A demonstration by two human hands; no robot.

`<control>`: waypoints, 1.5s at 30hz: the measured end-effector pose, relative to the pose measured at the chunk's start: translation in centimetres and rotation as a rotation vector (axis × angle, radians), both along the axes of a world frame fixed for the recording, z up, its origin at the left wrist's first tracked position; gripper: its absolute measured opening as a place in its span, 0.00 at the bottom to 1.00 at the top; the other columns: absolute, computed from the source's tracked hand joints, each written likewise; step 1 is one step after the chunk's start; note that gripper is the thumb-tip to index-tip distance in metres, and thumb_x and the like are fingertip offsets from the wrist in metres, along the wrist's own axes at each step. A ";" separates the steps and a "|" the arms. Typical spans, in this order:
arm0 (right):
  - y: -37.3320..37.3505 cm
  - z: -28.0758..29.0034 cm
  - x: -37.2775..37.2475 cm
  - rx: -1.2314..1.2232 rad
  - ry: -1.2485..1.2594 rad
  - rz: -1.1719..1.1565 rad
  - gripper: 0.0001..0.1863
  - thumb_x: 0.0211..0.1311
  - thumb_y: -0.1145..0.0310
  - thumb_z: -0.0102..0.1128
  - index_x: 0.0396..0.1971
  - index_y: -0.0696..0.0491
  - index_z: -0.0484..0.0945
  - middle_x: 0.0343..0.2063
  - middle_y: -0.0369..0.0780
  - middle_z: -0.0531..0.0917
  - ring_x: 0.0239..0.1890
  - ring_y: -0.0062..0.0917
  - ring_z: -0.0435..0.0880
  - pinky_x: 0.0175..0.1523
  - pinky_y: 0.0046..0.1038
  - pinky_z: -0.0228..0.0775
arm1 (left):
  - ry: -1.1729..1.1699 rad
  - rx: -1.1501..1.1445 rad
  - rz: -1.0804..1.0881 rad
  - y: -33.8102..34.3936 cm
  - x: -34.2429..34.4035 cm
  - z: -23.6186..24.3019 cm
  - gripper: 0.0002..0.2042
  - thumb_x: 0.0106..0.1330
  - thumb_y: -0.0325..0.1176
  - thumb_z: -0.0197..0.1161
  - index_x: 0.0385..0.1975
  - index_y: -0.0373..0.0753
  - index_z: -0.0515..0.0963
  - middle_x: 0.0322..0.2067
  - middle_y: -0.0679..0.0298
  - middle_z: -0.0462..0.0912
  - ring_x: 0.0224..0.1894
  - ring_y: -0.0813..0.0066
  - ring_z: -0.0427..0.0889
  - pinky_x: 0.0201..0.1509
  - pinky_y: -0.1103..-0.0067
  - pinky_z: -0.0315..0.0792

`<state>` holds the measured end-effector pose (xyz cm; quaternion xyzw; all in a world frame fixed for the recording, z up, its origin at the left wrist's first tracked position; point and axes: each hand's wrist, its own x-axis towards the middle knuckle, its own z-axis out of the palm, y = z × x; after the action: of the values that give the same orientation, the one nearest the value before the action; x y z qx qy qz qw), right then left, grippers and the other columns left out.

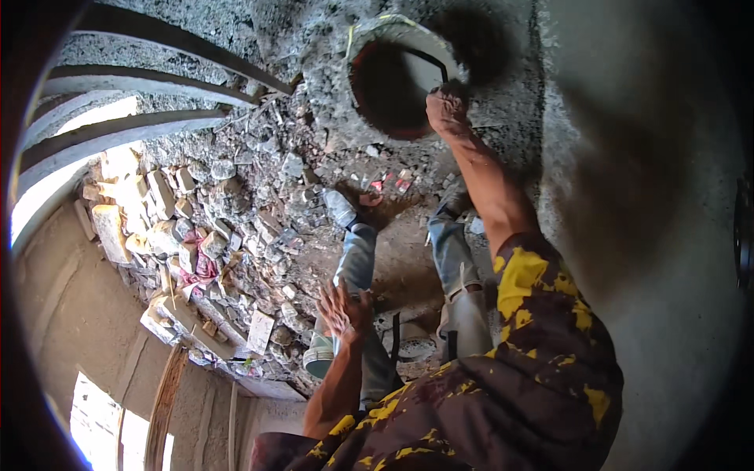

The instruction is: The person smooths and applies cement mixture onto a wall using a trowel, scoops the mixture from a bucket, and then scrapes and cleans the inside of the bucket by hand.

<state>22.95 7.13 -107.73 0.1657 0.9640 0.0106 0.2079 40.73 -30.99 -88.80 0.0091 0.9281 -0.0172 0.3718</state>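
My right hand [449, 111] is reached far forward, its fingers closed round the end of a dark bent bar [426, 56] that looks like a handle. The bar crosses a round, pale opening with a yellowish rim [408, 22]. Much of its inside is in deep shadow, so I cannot tell whether it is a bucket or a recess. Nearer to me, my left hand [344, 311] has its fingers spread and lies over my left leg in light blue jeans [357, 257]. Nothing shows in that hand.
Broken bricks and rubble [188, 243] cover the ground on the left, with a reddish cloth [206, 267] among them. Curved bars [149, 82] jut in at upper left. A pale bucket [318, 359] stands by my left leg. A smooth grey wall [652, 196] runs along the right.
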 end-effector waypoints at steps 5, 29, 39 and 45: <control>-4.5 -5.1 3.2 -0.409 0.103 -0.066 0.09 0.52 0.68 0.55 0.29 0.56 0.78 0.26 0.47 0.81 0.29 0.39 0.81 0.32 0.35 0.72 | -0.067 -0.002 0.006 -1.8 -1.2 0.1 0.31 0.56 0.48 0.55 0.59 0.40 0.65 0.62 0.53 0.62 0.67 0.52 0.52 0.69 0.56 0.42; 1.6 35.5 7.3 -1.836 0.219 0.167 0.12 0.59 0.61 0.58 0.29 0.55 0.75 0.18 0.37 0.74 0.21 0.27 0.73 0.28 0.30 0.65 | 0.032 -0.062 -0.068 3.1 2.5 -2.9 0.32 0.55 0.53 0.57 0.59 0.45 0.66 0.61 0.60 0.65 0.65 0.55 0.58 0.67 0.57 0.47; 15.2 55.3 27.9 0.046 0.933 -0.964 0.15 0.66 0.57 0.50 0.33 0.56 0.75 0.19 0.34 0.72 0.22 0.15 0.69 0.27 0.23 0.65 | 0.019 -0.015 -0.024 2.5 2.4 -2.8 0.33 0.54 0.54 0.58 0.60 0.45 0.66 0.61 0.60 0.65 0.66 0.55 0.57 0.67 0.57 0.47; 9.2 31.2 22.5 -0.339 0.183 -0.535 0.11 0.61 0.67 0.51 0.39 0.57 0.71 0.31 0.48 0.77 0.32 0.44 0.77 0.39 0.42 0.69 | -0.032 -0.017 -0.138 0.9 1.3 -2.5 0.37 0.51 0.59 0.60 0.60 0.45 0.65 0.60 0.58 0.66 0.66 0.57 0.56 0.68 0.59 0.46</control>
<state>45.42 16.32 -76.57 0.3762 0.8890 -0.2200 0.1404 41.98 -30.10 -91.26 0.0699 0.9190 -0.0506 0.3847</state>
